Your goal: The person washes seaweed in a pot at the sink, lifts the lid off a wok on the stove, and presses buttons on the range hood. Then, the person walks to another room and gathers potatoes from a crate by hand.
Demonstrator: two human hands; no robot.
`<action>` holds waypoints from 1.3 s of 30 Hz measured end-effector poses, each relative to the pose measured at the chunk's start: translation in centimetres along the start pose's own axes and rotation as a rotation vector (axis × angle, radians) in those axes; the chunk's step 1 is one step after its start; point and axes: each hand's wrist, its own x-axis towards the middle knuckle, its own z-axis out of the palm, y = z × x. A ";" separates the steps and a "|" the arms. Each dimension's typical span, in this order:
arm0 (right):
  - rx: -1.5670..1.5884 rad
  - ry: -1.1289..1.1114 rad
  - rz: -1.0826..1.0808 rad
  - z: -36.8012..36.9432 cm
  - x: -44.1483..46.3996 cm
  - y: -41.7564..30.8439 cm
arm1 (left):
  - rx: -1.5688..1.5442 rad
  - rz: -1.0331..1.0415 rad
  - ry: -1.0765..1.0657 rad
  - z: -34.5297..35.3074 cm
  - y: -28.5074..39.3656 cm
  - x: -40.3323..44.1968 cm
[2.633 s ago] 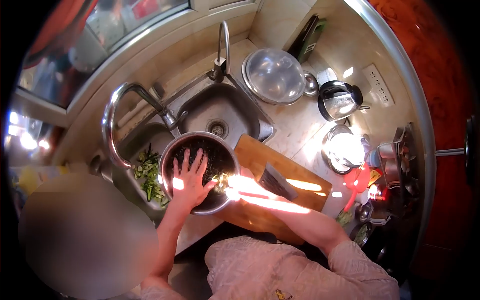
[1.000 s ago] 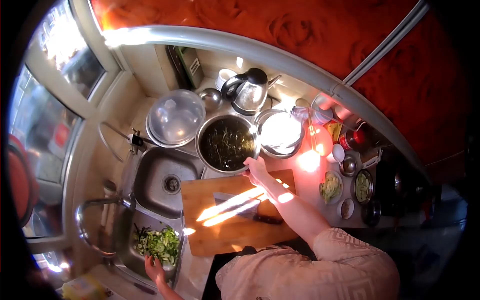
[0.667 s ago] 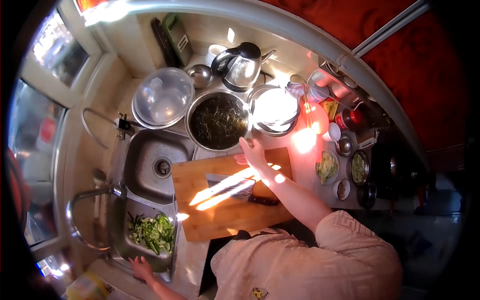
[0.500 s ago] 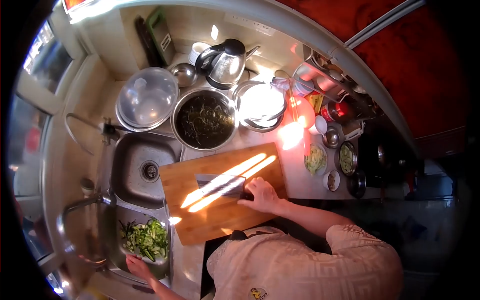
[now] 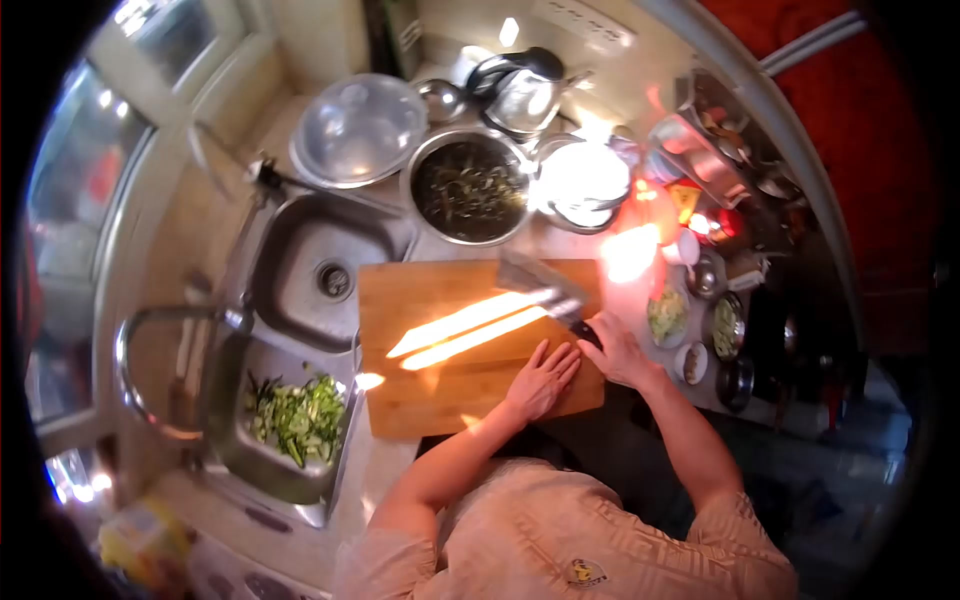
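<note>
My right hand [image 5: 617,349] is closed round the black handle of a cleaver [image 5: 540,288], whose blade is raised and tilted over the right part of the wooden cutting board [image 5: 410,405]. Flat on the board near its front right lies my left hand [image 5: 543,380], fingers spread and empty, just left of the handle. Bright strips of sunlight cross the board. Behind it stands a metal bowl [image 5: 470,190] of dark, stringy food in liquid. Chopped green vegetables [image 5: 300,418] lie in the near sink basin [image 5: 240,455].
An upturned translucent bowl [image 5: 360,130], a kettle [image 5: 522,98] and shiny stacked dishes [image 5: 583,186] line the back. Left are the second sink basin [image 5: 285,250] and a curved faucet [image 5: 125,360]. Several small dishes, one with pale vegetables [image 5: 667,316], stand at the right.
The dark food bowl went from over the sink to the back counter. My right hand let go of it and took the cleaver, now lifted. My left hand moved from the sink onto the board.
</note>
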 end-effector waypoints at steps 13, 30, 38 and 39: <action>-0.183 0.269 0.106 10.9 -4.3 2.2 | 0.389 -1.402 0.128 -18.6 -13.4 -30.3; 0.184 0.828 0.877 14.4 -20.1 1.0 | -0.082 -0.741 0.107 -14.1 -11.5 -5.7; 0.500 0.619 1.454 30.3 -40.6 5.1 | -0.129 -0.501 -0.168 -7.1 -0.1 -0.6; 0.572 0.625 1.467 30.2 -42.7 6.1 | -0.198 -0.225 -0.063 -5.0 2.3 0.1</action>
